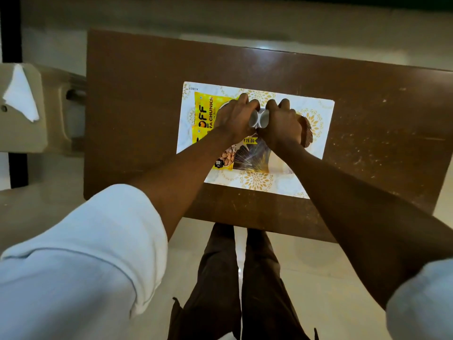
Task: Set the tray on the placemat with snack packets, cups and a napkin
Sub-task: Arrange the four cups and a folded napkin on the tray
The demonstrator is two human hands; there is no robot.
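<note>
The placemat [316,114], white with gold flower prints, lies flat on the table [147,94]. On it sits the tray [307,133], dark with gold fan lines and a scalloped brown rim, mostly covered. A yellow snack packet [203,111] lies over its far left side, and a second yellow packet [224,159] showing nuts lies just nearer. Above the tray, 2 white cups touch side by side: the left cup [253,118] in the left hand's [235,119] grip, the right cup [264,120] in the right hand's [282,122]. The white napkin [20,94] lies on a beige chair [24,133], left of the table.
</note>
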